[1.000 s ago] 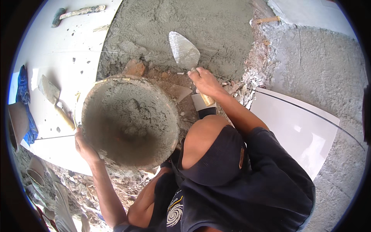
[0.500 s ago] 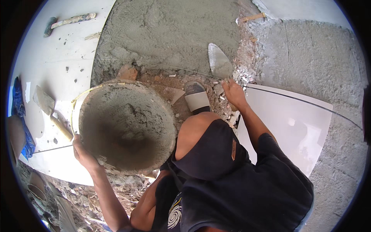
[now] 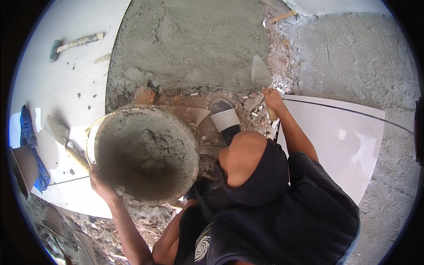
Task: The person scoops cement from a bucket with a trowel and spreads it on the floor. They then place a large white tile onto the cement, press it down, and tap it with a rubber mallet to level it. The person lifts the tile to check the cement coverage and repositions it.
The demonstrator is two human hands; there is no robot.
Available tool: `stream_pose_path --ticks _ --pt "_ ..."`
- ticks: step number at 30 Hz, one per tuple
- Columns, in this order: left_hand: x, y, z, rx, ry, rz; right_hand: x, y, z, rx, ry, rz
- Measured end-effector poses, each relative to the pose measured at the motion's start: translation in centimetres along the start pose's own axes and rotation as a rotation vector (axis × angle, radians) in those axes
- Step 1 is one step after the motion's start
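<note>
Left hand [image 3: 105,189] curled on the bucket [image 3: 191,154], eight o'clock; right hand [image 3: 274,99] closed round the trowel [image 3: 261,74], one o'clock; bucket probably heavy, best gripped at opposite sides; trowel likely light, stiff.

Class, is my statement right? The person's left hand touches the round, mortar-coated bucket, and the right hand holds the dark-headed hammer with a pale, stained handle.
Not quite: in the head view, the right hand holds a grey-bladed, wooden-handled trowel, while the hammer lies on white tile. The left hand does touch the bucket.
</note>
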State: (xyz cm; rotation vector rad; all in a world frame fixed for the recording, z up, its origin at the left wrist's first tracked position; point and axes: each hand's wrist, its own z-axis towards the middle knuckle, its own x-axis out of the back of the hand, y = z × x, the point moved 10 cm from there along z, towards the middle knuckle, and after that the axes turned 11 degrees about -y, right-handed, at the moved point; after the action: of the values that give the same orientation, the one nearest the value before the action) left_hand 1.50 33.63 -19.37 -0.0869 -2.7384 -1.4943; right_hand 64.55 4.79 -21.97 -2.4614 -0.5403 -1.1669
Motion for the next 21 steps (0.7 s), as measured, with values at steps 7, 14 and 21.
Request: stream_pose_path --ticks 7,14,21 --pt "0.4 0.3 -0.4 -0.056 0.094 0.02 -3.9 0.2 -2.9 -0.101 -0.152 0.759" --pt "0.1 0.5 -0.6 -0.028 0.081 0.041 -11.3 -19.2 -1.9 0.075 -0.6 0.9" --pt "0.2 1.3 -0.9 -0.076 0.136 0.091 -5.0 -23.9 1.5 0.312 -0.522 0.254"
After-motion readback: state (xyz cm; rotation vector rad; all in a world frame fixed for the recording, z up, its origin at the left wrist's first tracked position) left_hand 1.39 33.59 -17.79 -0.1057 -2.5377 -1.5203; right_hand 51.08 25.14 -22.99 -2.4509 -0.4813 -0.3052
